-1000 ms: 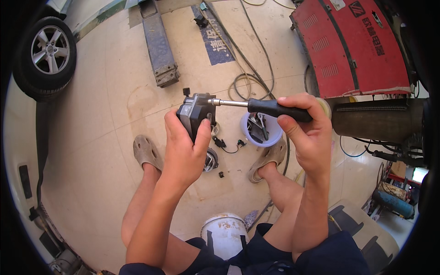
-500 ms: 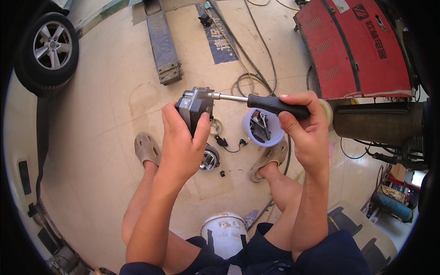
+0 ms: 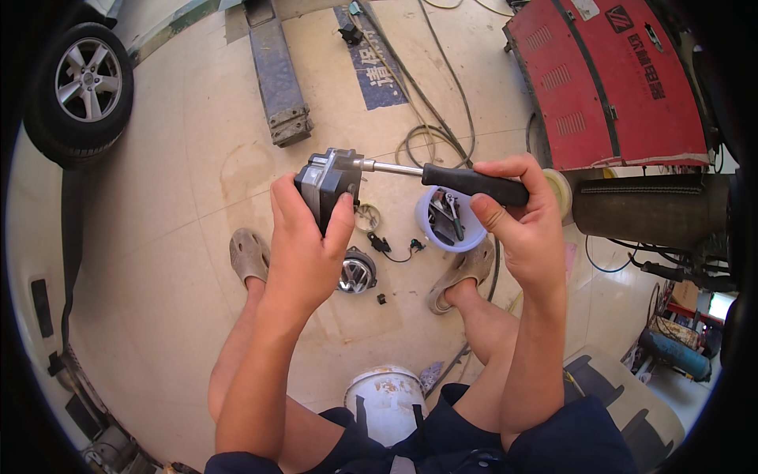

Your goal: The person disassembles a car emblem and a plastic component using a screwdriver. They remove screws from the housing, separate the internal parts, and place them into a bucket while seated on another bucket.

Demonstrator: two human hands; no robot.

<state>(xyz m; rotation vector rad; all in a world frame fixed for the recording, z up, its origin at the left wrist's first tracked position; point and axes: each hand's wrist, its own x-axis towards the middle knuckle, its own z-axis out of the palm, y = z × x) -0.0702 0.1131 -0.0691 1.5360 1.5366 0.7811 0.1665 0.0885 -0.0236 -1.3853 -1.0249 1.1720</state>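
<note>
My left hand (image 3: 304,241) is closed round a boxy black and grey part (image 3: 325,186), its thumb pressed along the near right side. A nut driver (image 3: 474,183) with a black handle and silver shaft lies in the grip of my right hand (image 3: 521,221), thumb and forefinger on the handle. The driver's socket end meets the upper right of the part; the fastener under it is hidden. Below my hands on the floor are a round badge unit (image 3: 357,272), a small ring-shaped container (image 3: 367,217) and a black connector with a short cable (image 3: 380,243).
A lavender bucket (image 3: 426,225) of tools stands beyond my right foot. A red cabinet (image 3: 600,87) fills the upper right. Cables (image 3: 430,95) and a metal lift arm (image 3: 276,79) lie ahead. A wheel (image 3: 88,83) stands at left, a white bucket (image 3: 387,395) between my legs.
Both hands, the black part and the driver have shifted slightly left. More of the round badge unit shows beside my left wrist. Both grips stay closed.
</note>
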